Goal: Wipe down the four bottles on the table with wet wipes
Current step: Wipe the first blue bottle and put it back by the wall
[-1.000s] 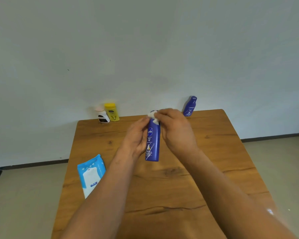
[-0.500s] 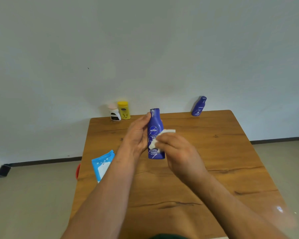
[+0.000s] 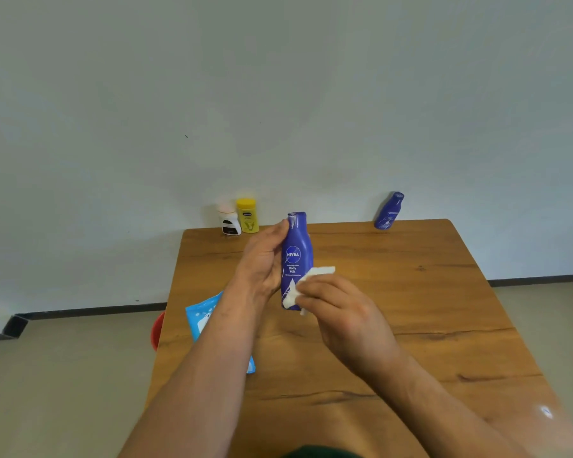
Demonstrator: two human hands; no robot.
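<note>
Four bottles need wiping, and you are judged to be on one of them, with the rest undecided. Nearest you, your right hand (image 3: 341, 310) pinches a crumpled white wet wipe (image 3: 320, 272) in curled fingers and presses it against the lower front of the tall blue bottle (image 3: 296, 256). The wipe covers part of the label's bottom corner. Your left hand (image 3: 262, 262) wraps round that bottle's left side, thumb up near the cap, and holds it upright above the worktop (image 3: 411, 292); whether its base touches the wood is hidden. Left of your forearm lies the blue wipes pack (image 3: 199, 315), partly covered by the arm. At the far edge stand a white bottle (image 3: 229, 221) and a yellow bottle (image 3: 247, 215), just beside each other. The small blue bottle (image 3: 388, 211) is well apart at the far right. Nothing shows whether those three are cleaned, so treat them as left to do.
</note>
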